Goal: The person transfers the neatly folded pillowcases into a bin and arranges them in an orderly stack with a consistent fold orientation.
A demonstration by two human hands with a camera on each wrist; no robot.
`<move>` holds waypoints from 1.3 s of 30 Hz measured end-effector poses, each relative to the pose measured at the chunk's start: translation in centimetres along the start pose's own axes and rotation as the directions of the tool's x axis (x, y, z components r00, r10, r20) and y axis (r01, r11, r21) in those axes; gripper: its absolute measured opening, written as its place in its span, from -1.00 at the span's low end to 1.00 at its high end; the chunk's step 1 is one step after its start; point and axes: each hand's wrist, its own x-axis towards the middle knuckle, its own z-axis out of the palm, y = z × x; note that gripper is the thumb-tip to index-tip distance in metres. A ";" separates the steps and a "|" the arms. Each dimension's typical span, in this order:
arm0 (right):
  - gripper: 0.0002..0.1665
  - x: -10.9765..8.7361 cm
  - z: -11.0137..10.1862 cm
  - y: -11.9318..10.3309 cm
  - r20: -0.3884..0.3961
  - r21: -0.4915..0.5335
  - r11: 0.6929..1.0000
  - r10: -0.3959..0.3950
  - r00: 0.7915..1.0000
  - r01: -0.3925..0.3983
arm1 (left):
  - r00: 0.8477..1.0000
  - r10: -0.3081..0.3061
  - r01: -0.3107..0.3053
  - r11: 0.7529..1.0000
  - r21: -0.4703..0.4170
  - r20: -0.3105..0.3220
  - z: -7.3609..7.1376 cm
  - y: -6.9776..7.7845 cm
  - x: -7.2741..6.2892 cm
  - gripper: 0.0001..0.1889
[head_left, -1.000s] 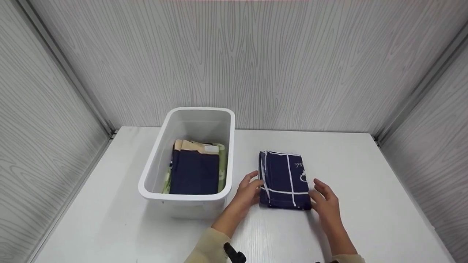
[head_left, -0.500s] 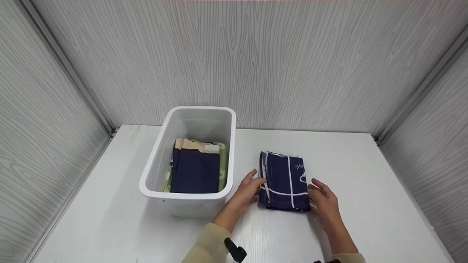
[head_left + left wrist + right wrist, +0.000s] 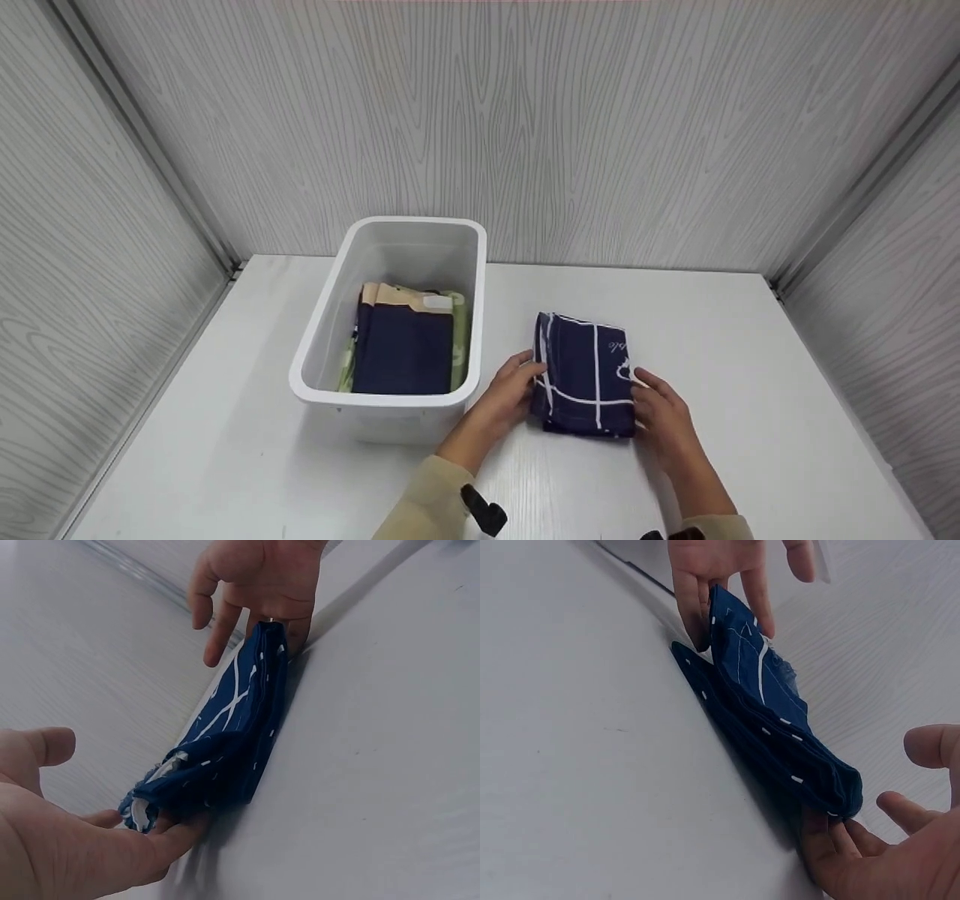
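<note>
A folded navy cloth (image 3: 577, 375) with white lines and some white lettering is between my hands, right of the bin. My left hand (image 3: 510, 390) is at its left edge; in the left wrist view that hand's fingers (image 3: 176, 840) reach under the folds, the thumb raised and apart. At the opposite edge is my right hand (image 3: 664, 416), its fingers (image 3: 821, 844) tucked beneath the layers in the right wrist view, thumb also off the cloth. The cloth (image 3: 772, 720) is tilted, its lower layers spread apart at the far end in that view.
A white plastic bin (image 3: 382, 401) stands to the left, close to my left forearm. Inside it is a folded navy and beige cloth (image 3: 405, 349), beside green patterned fabric (image 3: 459, 337). Grey wood-grain panels (image 3: 480, 127) wall the white table (image 3: 750, 375) at the back and sides.
The cloth has shifted slightly toward me and turned a little. My right hand's fingertips have come closer to its right edge, and the left hand stays at the left edge.
</note>
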 end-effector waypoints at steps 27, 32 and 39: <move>-0.29 0.3 -1.1 -0.6 0.092 0.193 0.977 0.070 0.993 -0.087 | 0.997 -0.080 0.081 0.995 -0.062 0.016 -0.3 0.1 0.8 -0.34; -0.28 0.8 -1.4 -0.3 0.109 0.030 0.999 0.036 0.993 -0.039 | 0.995 -0.090 0.093 0.995 -0.043 0.048 -0.7 -0.1 1.1 -0.31; -0.29 1.0 -1.9 -0.1 0.155 -0.031 0.999 0.048 0.987 -0.044 | 0.990 -0.117 0.122 0.991 -0.060 0.083 -0.6 -0.5 1.2 -0.31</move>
